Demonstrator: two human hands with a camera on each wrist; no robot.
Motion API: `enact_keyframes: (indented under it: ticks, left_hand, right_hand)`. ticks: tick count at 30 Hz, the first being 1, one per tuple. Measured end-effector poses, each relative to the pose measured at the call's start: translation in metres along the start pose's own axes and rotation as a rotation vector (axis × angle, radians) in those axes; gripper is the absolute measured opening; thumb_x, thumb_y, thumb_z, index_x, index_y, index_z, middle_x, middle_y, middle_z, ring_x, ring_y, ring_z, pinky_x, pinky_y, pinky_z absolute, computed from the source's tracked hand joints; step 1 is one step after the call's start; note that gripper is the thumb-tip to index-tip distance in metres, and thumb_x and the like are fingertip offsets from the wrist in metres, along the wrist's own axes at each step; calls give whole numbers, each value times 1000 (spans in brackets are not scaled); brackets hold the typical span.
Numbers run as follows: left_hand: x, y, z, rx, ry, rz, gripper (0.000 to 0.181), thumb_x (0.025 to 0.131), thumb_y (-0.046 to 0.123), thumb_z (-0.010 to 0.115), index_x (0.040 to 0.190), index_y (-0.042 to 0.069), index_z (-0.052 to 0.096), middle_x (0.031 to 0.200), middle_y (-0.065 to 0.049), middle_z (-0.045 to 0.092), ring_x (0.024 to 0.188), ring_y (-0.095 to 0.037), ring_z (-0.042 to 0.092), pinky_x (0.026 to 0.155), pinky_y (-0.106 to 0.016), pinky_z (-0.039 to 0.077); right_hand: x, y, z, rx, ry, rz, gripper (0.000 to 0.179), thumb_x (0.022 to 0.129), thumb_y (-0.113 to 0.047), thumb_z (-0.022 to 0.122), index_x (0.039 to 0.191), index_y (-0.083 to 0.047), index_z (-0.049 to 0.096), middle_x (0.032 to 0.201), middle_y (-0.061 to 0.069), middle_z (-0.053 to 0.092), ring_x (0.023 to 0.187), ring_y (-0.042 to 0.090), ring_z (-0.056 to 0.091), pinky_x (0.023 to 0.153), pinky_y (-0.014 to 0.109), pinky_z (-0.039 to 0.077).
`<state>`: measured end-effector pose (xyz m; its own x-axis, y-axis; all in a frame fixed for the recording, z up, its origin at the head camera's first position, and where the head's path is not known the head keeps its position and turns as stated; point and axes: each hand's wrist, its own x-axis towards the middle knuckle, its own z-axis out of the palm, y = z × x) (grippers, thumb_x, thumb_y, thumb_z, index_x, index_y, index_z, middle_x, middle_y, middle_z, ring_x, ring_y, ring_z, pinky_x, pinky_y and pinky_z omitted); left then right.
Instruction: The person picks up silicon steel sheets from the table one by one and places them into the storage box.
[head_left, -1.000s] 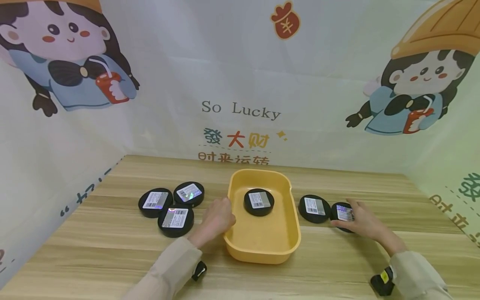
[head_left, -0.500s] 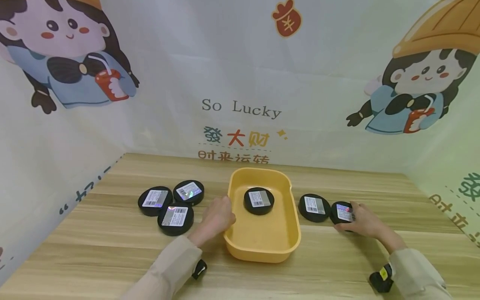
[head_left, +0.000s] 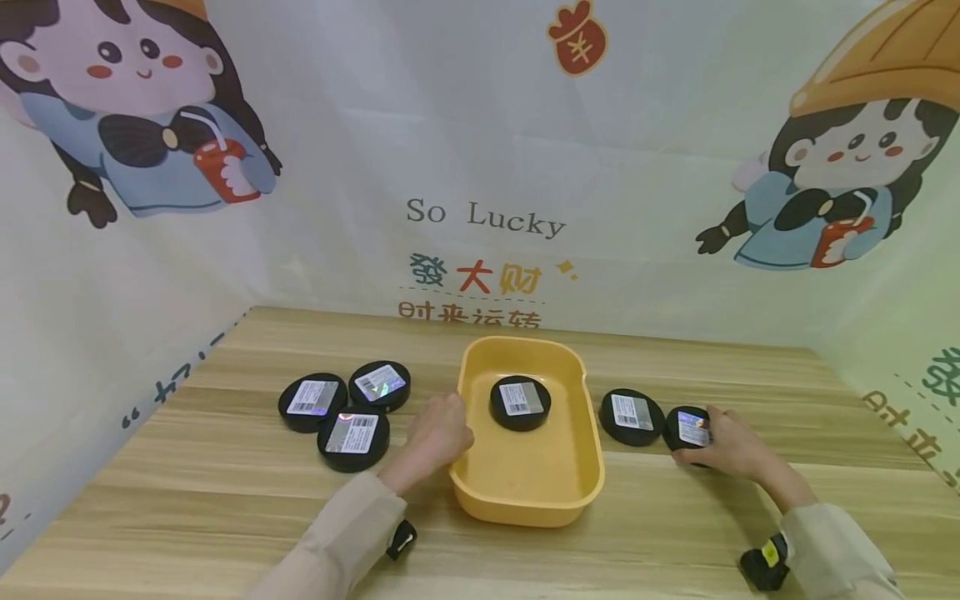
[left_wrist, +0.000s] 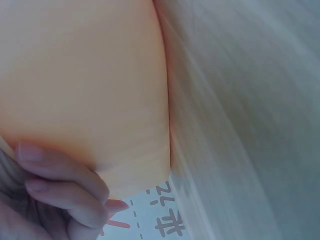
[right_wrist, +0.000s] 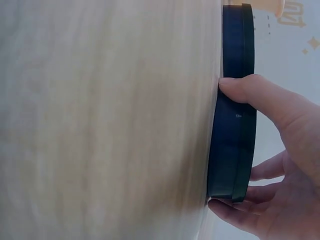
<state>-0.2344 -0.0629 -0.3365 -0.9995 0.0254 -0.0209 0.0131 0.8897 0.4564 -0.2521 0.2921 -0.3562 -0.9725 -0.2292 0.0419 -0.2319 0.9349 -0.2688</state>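
Note:
My left hand grips the left rim of a yellow plastic tub; its curled fingers show against the tub's wall in the left wrist view. Inside the tub lies one black round, flat case with a white and silver label. To the right of the tub, my right hand holds another black round case by its edge, thumb on the near side and fingers around the far side. The right wrist view shows this case resting on the tabletop. A similar case sits just left of it.
Three more labelled black cases lie clustered left of the tub on the wood-grain table. A printed cloth backdrop rises behind the table and along both sides.
My right thumb has shifted slightly in along the near edge of the case at the right. My left hand, the tub and the other cases keep their places.

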Motion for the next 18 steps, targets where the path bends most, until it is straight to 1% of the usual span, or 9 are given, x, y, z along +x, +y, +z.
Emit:
enact_keyframes:
  ticks: [10,14,18]
  left_hand:
    - [0,0,1,-15,-8,-2,12,71,0,60,82,-3,55,66,-9,50,56,-20,50,46,-25,41]
    - [0,0,1,-12,-6,-2,12,71,0,60,82,-3,56,66,-9,50,56,-20,50,46,-25,41]
    - [1,0,1,-10,-3,-3,13,71,0,60,83,-3,55,66,-9,50,57,-20,50,46,-26,41]
  right_hand:
    - [-5,1,-4,19,25,40,82,65,-34,74,106,26,35,89,34,46,73,34,51,63,45,45]
    - [-5,-1,-5,22,47,49,83,66,-32,73,107,27,33,92,36,44,76,38,51,65,48,45]
    - [-4,-6,-7,17,102,41,84,66,-32,74,109,27,32,96,40,42,79,43,51,67,51,45]
